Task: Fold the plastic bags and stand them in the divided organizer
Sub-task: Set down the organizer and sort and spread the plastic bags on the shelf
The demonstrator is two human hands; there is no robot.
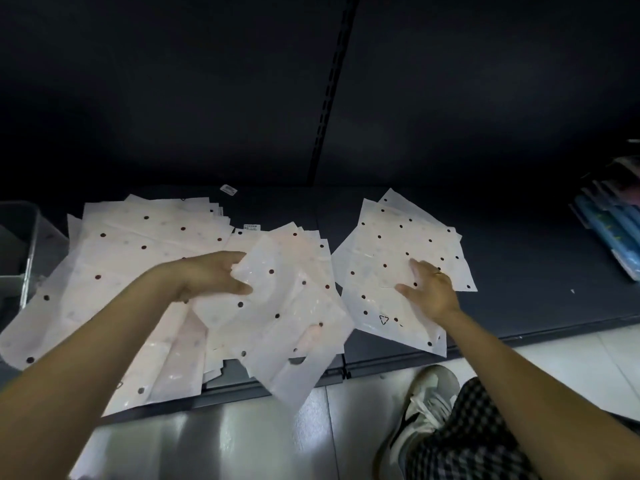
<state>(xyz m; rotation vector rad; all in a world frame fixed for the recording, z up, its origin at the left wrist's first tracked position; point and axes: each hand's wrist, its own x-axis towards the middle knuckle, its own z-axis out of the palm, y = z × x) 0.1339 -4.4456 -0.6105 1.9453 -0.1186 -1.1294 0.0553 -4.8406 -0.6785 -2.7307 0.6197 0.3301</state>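
Left hand [211,275] pinches a dotted plastic bag [277,306]; right hand [429,289] rests flat, fingers spread, on a bag stack [398,244]. A triangle mark [383,319] shows beside the right wrist. Small labels beyond the hands are unreadable.

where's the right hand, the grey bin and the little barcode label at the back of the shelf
right hand [429,289]: head view, back of the hand
grey bin [29,244]: head view, its right rim
barcode label [229,190]: head view, its middle

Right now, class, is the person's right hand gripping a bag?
No: the right hand rests flat, fingers spread, on the smaller pile of dotted bags, pinching nothing.
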